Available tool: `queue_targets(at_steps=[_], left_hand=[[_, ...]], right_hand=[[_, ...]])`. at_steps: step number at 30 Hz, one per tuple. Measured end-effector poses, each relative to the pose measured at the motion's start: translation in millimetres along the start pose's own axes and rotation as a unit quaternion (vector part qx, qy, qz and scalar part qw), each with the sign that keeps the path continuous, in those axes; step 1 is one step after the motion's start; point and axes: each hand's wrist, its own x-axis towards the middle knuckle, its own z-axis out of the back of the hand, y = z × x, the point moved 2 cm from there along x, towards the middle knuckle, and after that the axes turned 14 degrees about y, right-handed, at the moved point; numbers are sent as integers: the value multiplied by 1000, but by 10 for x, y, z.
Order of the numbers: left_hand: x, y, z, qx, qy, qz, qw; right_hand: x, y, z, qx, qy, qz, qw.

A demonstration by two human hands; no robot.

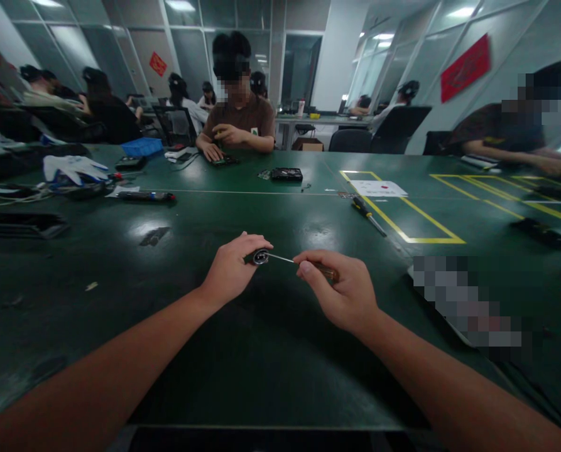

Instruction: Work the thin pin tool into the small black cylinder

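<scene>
My left hand (233, 267) is closed around a small dark round part (260, 257) with a shiny metallic rim, its open end turned to the right. What kind of part it is I cannot make out, as the fingers cover most of it. My right hand (343, 285) grips the amber-coloured handle of a screwdriver (280, 257). The thin metal shaft points left, and its tip meets the rim or the inside of the round part. Both hands are held above the green table (261, 370).
Another screwdriver (369, 215), yellow and black, lies right of centre inside yellow tape lines (431, 240). A pixelated flat object (463, 304) is at my right. Farther off are a black device (286, 174), white gloves (73, 171) and a blue bin (141, 147). A co-worker (242, 119) sits opposite.
</scene>
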Motion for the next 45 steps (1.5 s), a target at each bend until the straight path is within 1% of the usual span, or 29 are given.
queue_targets(at_steps=[2,6,12,17,19,25,29,37,41,45], left_hand=[[-1,-3,-1,0,3,-2,1000],[1,-11,5,7,6,-5,1000],[4,10,9,-8,9,41,999],[4,22,12,-11,4,43,999],[5,23,23,-4,1,43,999],[11,1,68,65,-2,13,998],[18,11,102,89,-15,8,996],[14,49,58,43,-2,29,999],[25,74,24,30,15,57,998],[19,128,8,39,13,88,995]], right_hand=[[0,-8,-10,-10,0,2,1000],[7,-16,-19,-29,20,9,999],[12,-16,6,-39,1,10,999],[13,5,-55,-45,54,41,997],[15,14,-67,-45,64,44,996],[9,21,-40,-35,29,35,998],[1,27,-36,-31,30,45,998],[31,11,-59,-41,40,25,998],[52,-37,-91,-41,60,2,997],[70,-89,-104,-43,72,-31,996]])
